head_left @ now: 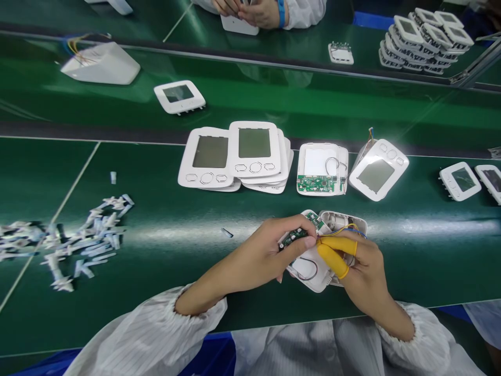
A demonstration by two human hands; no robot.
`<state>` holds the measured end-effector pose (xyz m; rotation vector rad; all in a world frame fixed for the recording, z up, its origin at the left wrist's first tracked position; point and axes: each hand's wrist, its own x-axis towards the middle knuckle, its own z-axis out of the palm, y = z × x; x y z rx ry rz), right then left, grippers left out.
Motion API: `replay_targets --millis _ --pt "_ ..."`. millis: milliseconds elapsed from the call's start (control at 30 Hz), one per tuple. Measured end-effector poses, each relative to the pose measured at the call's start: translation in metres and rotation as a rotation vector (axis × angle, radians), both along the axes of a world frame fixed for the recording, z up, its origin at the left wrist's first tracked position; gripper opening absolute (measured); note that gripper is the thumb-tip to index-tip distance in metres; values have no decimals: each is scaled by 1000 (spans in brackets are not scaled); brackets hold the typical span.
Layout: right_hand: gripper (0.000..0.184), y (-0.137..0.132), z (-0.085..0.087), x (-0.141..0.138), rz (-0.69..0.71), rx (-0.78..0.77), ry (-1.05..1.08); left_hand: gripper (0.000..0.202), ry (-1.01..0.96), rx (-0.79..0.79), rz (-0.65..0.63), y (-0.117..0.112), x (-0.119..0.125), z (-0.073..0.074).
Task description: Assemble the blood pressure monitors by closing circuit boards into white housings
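My left hand [262,256] grips a white device shell [317,269] with a green circuit board [295,236] in it, fingers closed on the board's edge. My right hand [358,269], with yellow finger cots on two fingers, pinches at the same spot beside the left thumb. Thin coloured wires [344,228] run from the board into a second open white shell half [344,219] just behind.
A stack of white front covers with screens [238,156], an open unit with a green board [321,169] and a tilted cover [378,169] lie behind. Small white plastic parts [78,235] are scattered left. More covers [462,180] lie right. Another person's hands [250,10] work across the belt.
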<state>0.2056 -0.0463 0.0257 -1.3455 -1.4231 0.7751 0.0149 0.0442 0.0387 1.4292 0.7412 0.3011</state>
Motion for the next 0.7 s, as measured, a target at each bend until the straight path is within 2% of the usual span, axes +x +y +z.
replay_targets --millis 367,500,700 --pt "18 -2 -2 6 96 -25 -7 20 -6 -27 0 1 -1 2" --pt "16 -1 -2 5 82 -7 -17 23 -15 -22 2 1 -2 2" --pt "12 -1 -2 1 -4 45 -58 17 -7 -24 8 1 -1 1"
